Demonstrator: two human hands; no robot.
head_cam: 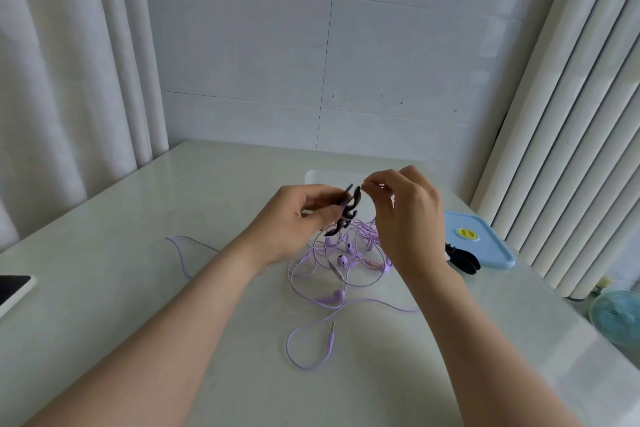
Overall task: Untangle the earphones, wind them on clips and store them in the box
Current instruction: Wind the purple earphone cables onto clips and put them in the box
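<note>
While left fingers [320, 216] grip a dark clip [347, 215], right fingers [373, 188] pinch the lilac earphones [341, 259] (cord tangled)

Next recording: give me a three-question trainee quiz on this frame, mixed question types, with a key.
1. Which hand grips the dark clip? A) left B) right C) neither
2. True or false: the purple earphones are already wound neatly onto the clip.
3. Fill in: the blue lid lies on the table to the person's ____.

Key:
1. A. The left hand holds it, while the right hand pinches an earphone cable at its tip.
2. False. They lie tangled on the table.
3. Right.
</note>
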